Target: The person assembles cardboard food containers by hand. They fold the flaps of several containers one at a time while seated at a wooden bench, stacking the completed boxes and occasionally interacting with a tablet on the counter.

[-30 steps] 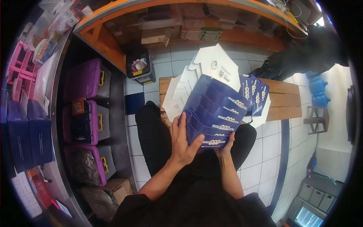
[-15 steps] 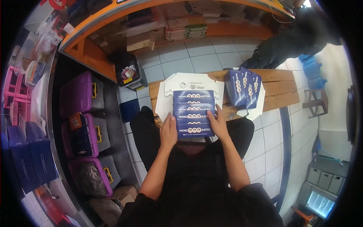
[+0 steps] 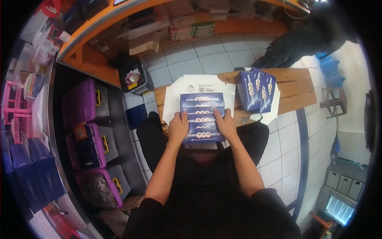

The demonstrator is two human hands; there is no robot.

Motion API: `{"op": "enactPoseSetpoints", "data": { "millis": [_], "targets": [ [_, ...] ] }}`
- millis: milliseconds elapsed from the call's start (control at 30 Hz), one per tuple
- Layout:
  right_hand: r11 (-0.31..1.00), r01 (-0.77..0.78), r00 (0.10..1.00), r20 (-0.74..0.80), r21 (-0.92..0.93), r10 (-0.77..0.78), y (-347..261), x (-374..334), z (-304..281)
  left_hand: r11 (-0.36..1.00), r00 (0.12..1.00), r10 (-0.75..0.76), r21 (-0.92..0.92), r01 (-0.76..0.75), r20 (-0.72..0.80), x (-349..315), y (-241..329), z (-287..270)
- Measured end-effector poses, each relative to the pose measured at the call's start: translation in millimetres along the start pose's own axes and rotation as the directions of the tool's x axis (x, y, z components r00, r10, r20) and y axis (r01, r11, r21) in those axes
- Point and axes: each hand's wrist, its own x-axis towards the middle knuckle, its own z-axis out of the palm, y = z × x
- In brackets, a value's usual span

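Note:
A fanned stack of navy blue printed cartons [image 3: 202, 135] lies before me, its layers overlapping toward my lap. My left hand [image 3: 178, 126] grips the left edge, the thumb bent over the top. On the right edge my right hand [image 3: 225, 124] holds it the same way. Both sets of fingers are partly hidden by the cartons. Beneath and beyond the stack is a flat white die-cut cardboard piece [image 3: 179, 84] on a wooden bench [image 3: 292, 87]. Right of it, a second group of blue cartons [image 3: 254, 89] rests fanned out over more white cardboard [image 3: 271, 114].
Purple-rimmed bins [image 3: 85, 101] stand at my left, with blue boxes [image 3: 39, 171] and a pink rack [image 3: 19, 111] on the counter. Beyond the bench is a dark bin [image 3: 137, 75]. A person in dark clothing [image 3: 286, 47] is at the far right, near a stool [image 3: 332, 102].
My hands have moved slightly up along the stack's sides, and the thumbs now bend onto the upper cartons. Those upper cartons sit a little askew to the lower ones.

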Motion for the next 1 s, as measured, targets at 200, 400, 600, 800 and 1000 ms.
{"op": "enactPoseSetpoints", "data": {
  "millis": [200, 400, 600, 800, 1000],
  "targets": [
    [0.991, -0.100, 0.994, 0.049, 0.086, 0.096, -13.0, 36.4, 5.3, 0.997, 1.000, 0.008, -0.079, -0.007, 0.006, 56.6, 11.6, -5.6],
    [0.983, -0.180, 0.983, 0.028, 0.047, 0.179, -33.7, 30.7, -4.7, 0.992, 0.995, -0.086, 0.096, 0.082, 0.039, 66.3, 34.1, -8.9],
    [0.988, -0.149, 0.987, -0.048, 0.046, 0.151, -13.6, 34.6, 6.0, 0.989, 0.993, -0.097, 0.114, 0.089, 0.065, 65.7, 34.0, -5.6],
    [0.987, 0.111, 0.853, -0.498, -0.116, -0.154, -14.7, 33.6, -40.0, 0.975, 0.975, -0.216, 0.064, 0.213, 0.045, 72.0, 23.0, -9.5],
    [0.981, 0.009, 0.530, -0.831, -0.195, -0.170, 96.4, 118.2, -174.5, 0.985, 0.986, -0.167, -0.033, 0.168, 0.014, 51.9, 47.0, -7.4]
  ]
}}
